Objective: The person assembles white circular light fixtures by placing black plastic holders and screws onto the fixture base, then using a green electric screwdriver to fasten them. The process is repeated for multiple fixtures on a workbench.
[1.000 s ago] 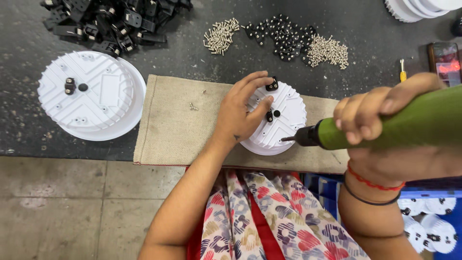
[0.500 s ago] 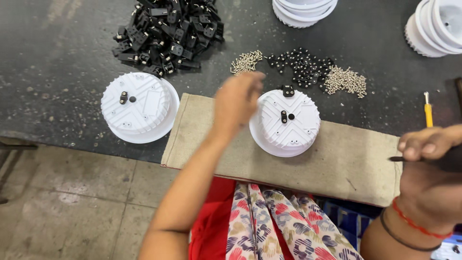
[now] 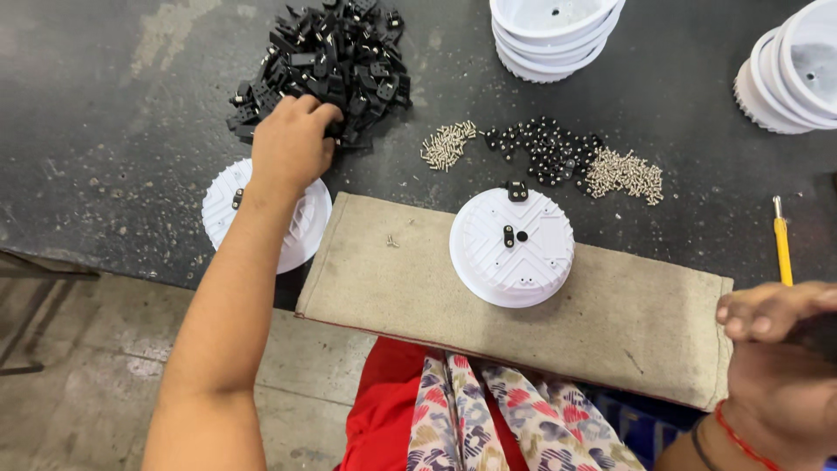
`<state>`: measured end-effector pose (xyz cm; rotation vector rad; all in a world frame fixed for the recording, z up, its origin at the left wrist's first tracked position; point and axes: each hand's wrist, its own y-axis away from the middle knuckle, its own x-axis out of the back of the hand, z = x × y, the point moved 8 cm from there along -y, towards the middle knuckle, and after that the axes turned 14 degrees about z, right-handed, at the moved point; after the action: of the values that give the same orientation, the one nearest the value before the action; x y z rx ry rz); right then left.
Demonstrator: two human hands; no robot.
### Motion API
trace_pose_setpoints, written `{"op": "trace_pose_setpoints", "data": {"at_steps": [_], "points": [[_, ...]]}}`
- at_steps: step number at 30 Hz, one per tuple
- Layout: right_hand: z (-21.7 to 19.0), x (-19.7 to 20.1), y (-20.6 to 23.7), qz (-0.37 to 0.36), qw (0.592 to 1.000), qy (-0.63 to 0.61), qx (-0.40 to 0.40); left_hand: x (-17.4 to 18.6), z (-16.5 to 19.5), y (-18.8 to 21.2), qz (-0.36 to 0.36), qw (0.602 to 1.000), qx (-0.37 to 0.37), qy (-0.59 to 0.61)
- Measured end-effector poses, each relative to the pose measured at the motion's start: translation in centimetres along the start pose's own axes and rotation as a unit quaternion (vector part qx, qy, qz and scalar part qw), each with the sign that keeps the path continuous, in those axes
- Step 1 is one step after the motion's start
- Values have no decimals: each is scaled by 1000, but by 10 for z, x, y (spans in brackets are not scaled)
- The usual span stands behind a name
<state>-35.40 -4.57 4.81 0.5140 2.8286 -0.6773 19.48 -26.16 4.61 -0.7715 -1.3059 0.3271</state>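
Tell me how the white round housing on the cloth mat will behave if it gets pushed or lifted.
The white round housing looks like thin moulded plastic, so probably light and stiff. It sits wide and flat on the cloth mat, so it seems unlikely to tip or roll, and the fabric would likely resist sliding. Its ribbed rim should give fingers some grip.

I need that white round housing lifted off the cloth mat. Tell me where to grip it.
Grip the white round housing by its rim, from above, fingers on opposite edges. It lies flat, dome-up on the cloth mat, with open mat around it; avoid the small black clips on top.

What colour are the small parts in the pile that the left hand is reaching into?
Black, seen in the head view: the left hand rests on the pile of small black parts.
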Motion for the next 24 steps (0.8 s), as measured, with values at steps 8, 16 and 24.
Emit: {"op": "trace_pose_setpoints", "data": {"at_steps": [8, 16, 24], "points": [[-6, -15, -6, -14, 1000, 6, 3, 0, 1, -6, 14, 1000, -22, 2], [-38, -64, -15, -26, 999, 40, 11, 15, 6, -9, 30, 1000, -2, -9], [-88, -107, -60, -29, 998, 18, 46, 64, 131, 18, 83, 928, 47, 359]]}}
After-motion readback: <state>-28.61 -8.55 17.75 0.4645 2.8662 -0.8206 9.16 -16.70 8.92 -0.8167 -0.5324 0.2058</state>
